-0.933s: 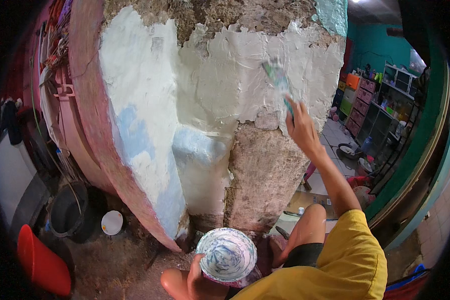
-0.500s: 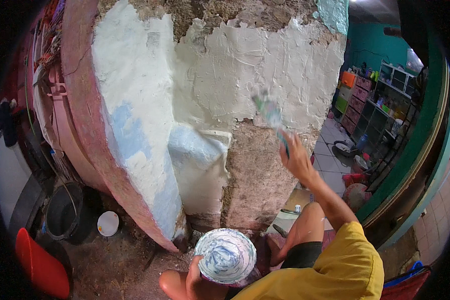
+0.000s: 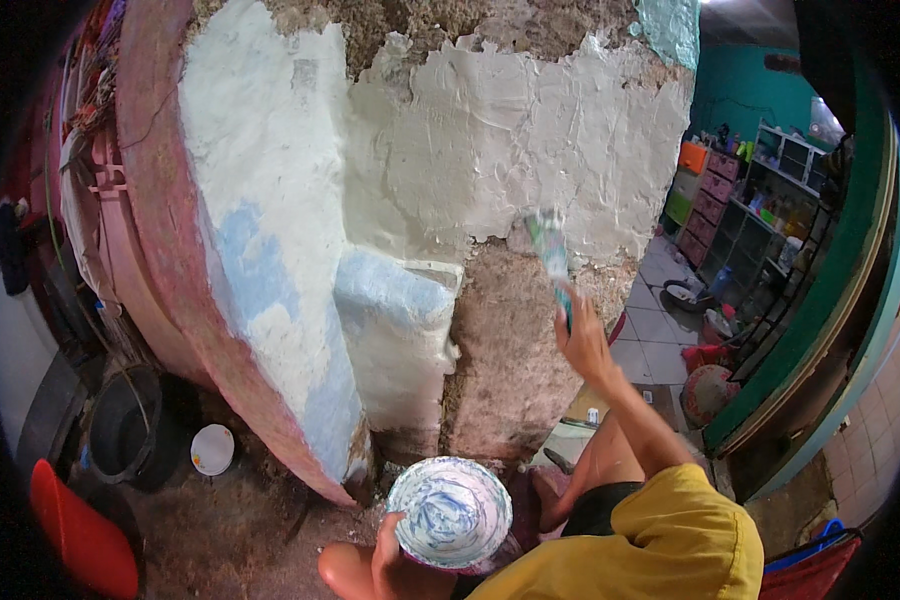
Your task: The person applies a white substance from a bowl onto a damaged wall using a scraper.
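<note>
My right hand point(image 3: 587, 345) is closed round the teal handle of a putty knife point(image 3: 547, 247), whose smeared, slightly blurred blade meets the wall at the lower edge of a pale, ridged putty coat point(image 3: 510, 130). Below that edge the wall shows bare, rough brown plaster point(image 3: 515, 340). Down at my lap, a round bucket point(image 3: 497, 535) of white putty streaked with blue is tilted toward me. My left hand point(image 3: 388, 555) grips its left rim, thumb over the edge and the other fingers mostly hidden.
A white and light-blue painted ledge point(image 3: 395, 293) juts out left of the bare patch. At lower left are a black tub point(image 3: 125, 425), a white lid point(image 3: 213, 450) and a red plastic container point(image 3: 82, 530). A green door frame point(image 3: 820, 350) stands at right, with shelves point(image 3: 770, 200) beyond.
My right hand and the putty knife have moved a little down the wall, and my forearm has lowered with them. My left hand keeps its hold on the bucket.
</note>
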Motion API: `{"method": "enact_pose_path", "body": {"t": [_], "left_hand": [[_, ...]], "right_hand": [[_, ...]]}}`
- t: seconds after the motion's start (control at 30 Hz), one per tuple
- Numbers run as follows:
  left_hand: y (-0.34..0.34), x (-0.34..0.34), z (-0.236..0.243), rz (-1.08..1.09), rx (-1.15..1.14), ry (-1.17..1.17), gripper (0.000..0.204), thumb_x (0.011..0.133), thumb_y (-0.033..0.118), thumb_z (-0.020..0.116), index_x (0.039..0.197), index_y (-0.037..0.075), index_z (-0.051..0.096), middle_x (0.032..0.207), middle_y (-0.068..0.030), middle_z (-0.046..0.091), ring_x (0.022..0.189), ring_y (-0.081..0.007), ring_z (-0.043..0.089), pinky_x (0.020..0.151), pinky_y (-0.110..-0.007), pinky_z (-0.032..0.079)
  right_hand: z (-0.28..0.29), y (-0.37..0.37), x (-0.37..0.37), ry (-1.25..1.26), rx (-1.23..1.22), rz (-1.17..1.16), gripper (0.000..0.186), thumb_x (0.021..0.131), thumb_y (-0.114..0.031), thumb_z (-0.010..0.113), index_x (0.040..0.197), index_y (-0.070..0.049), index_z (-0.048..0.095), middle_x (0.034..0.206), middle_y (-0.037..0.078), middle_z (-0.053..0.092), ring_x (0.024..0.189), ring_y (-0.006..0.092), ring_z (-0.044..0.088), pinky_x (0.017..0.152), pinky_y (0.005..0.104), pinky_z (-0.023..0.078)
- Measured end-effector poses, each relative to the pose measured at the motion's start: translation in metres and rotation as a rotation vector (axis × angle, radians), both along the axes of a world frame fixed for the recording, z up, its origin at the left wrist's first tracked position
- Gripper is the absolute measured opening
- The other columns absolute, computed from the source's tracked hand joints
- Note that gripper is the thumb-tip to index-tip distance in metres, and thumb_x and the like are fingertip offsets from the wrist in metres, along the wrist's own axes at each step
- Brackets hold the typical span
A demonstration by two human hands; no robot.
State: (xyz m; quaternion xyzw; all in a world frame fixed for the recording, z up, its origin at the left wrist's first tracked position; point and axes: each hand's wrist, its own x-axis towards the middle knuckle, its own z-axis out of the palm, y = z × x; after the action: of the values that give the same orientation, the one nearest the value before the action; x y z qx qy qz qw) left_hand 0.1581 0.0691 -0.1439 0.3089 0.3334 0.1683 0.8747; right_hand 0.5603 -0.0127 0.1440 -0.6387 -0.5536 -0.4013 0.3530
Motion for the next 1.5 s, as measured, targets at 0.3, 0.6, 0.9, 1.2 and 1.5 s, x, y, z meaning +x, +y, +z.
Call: {"method": "enact_pose_path", "body": {"t": [0.3, 0.6, 0.9, 1.2, 1.5], "left_hand": [[0.001, 0.006, -0.002, 0.042, -0.002, -0.019, 0.051, 0.094, 0.036, 0.043, 0.13, 0.001, 0.043, 0.127, -0.0153, 0.048, 0.116, -0.0257, 0.046, 0.1, -0.036, 0.036], [0.008, 0.004, -0.002, 0.07, 0.007, -0.027, 0.048, 0.093, 0.035, 0.044, 0.126, 0.0, 0.046, 0.123, -0.0148, 0.05, 0.112, -0.0251, 0.048, 0.097, -0.036, 0.038], [0.002, 0.001, -0.005, 0.068, 0.011, -0.025, 0.046, 0.092, 0.034, 0.046, 0.123, 0.0, 0.049, 0.118, -0.0142, 0.052, 0.108, -0.0246, 0.05, 0.094, -0.035, 0.04], [0.008, -0.002, -0.006, 0.099, 0.03, -0.025, 0.043, 0.091, 0.032, 0.048, 0.12, 0.0, 0.052, 0.114, -0.0137, 0.055, 0.105, -0.024, 0.051, 0.091, -0.035, 0.042], [0.004, -0.001, -0.017, 0.173, 0.043, -0.054, 0.041, 0.091, 0.031, 0.049, 0.116, -0.001, 0.055, 0.11, -0.0132, 0.057, 0.101, -0.0235, 0.053, 0.088, -0.035, 0.044]], "right_hand": [[0.116, 0.004, -0.012, -0.065, 0.239, 0.053, 0.038, 0.087, 0.0, 0.052, 0.124, 0.002, 0.044, 0.1, 0.026, 0.056, 0.085, 0.0416, 0.057, 0.073, 0.0436, 0.046], [0.108, 0.011, 0.001, 0.062, 0.15, 0.014, 0.041, 0.088, -0.001, 0.051, 0.128, 0.001, 0.04, 0.099, 0.029, 0.054, 0.085, 0.044, 0.057, 0.07, 0.0464, 0.047], [-0.031, -0.016, -0.024, 0.133, 0.035, 0.091, 0.047, 0.085, 0.002, 0.053, 0.13, 0.003, 0.037, 0.1, 0.031, 0.052, 0.085, 0.0472, 0.056, 0.071, 0.0481, 0.047], [0.065, 0.004, -0.002, 0.096, 0.229, 0.036, 0.04, 0.087, 0.0, 0.052, 0.126, 0.002, 0.04, 0.103, 0.028, 0.053, 0.087, 0.0443, 0.057, 0.072, 0.0452, 0.047], [-0.033, -0.012, -0.008, 0.128, 0.126, 0.044, 0.042, 0.088, -0.001, 0.053, 0.127, 0.005, 0.038, 0.105, 0.029, 0.053, 0.091, 0.0432, 0.058, 0.074, 0.0449, 0.048]]}}
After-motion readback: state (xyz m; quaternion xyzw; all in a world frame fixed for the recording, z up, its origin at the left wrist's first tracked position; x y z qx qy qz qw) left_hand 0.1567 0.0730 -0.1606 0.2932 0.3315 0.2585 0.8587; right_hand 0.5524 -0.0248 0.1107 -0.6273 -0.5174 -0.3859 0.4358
